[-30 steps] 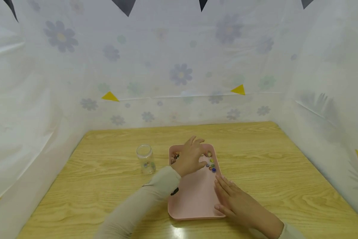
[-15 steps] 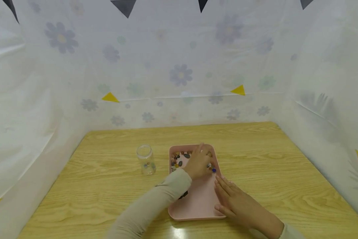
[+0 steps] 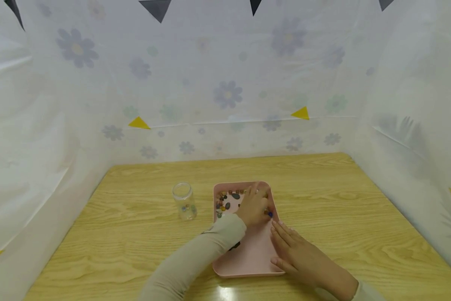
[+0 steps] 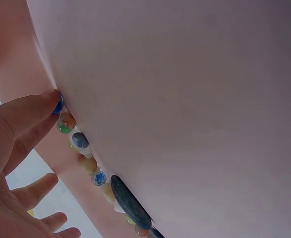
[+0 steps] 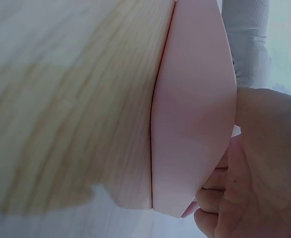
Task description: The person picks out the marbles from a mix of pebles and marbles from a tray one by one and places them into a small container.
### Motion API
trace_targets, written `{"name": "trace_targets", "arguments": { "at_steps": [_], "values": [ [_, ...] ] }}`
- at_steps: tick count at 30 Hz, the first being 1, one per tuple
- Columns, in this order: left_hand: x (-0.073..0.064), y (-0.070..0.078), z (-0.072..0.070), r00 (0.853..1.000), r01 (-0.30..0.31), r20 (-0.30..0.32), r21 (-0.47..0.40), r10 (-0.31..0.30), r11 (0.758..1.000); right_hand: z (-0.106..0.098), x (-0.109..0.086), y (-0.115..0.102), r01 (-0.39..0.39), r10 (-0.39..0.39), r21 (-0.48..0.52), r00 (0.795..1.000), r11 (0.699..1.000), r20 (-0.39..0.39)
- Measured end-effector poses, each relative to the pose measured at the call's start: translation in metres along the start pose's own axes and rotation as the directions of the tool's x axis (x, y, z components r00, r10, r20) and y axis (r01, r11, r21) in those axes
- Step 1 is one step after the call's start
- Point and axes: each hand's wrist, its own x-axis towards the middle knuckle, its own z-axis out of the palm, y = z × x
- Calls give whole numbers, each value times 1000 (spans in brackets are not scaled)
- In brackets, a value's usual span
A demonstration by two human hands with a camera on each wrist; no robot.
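My left hand (image 3: 254, 208) reaches into the pink tray (image 3: 248, 276), over a row of small stones and glass marbles along its right wall. In the left wrist view its thumb and index finger meet at a blue marble (image 4: 59, 105), while its other fingers are spread apart. Beside that marble lie an orange-and-green marble (image 4: 66, 122) and a long dark pebble (image 4: 130, 202). My right hand (image 3: 302, 257) rests on the tray's right rim, fingers extended along it. From the right wrist, the hand (image 5: 259, 163) shows over the rim and the tray's outer wall (image 5: 192, 109) stands in front.
A clear jar (image 3: 182, 202) with a few marbles at its bottom stands left of the tray on the wooden table (image 3: 135, 217). More stones and dark pebbles (image 3: 235, 195) line the tray's far left corner. White flowered sheeting (image 3: 195, 83) encloses the table on three sides.
My left hand has moved right and slightly down across the tray to the right-hand row, uncovering the stones in the far left corner. My right hand has stayed on the rim.
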Motion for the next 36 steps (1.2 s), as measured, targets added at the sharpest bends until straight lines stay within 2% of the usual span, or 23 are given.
{"name": "trace_targets", "arguments": {
  "at_steps": [12,19,22,25,33,36],
  "values": [
    [1,0,1,1000,26,7,9,-26,1000,-3,1,-2,-13,13,8,1000,1000,9],
    [0,0,-4,1000,15,13,-4,-15,1000,-2,0,-3,-16,16,7,1000,1000,5],
    [0,-1,-11,1000,-15,-14,23,15,1000,-2,0,-3,-27,26,15,1000,1000,8],
    [2,-5,-23,999,-19,-50,43,21,999,-4,0,-4,-47,46,26,999,999,21],
    [-4,-20,-63,986,89,-141,-20,-91,996,-6,2,-4,-49,48,25,998,998,50],
    [-10,-30,-77,975,115,-177,-97,-131,989,-5,2,-4,-50,49,30,998,998,46]
  ]
}}
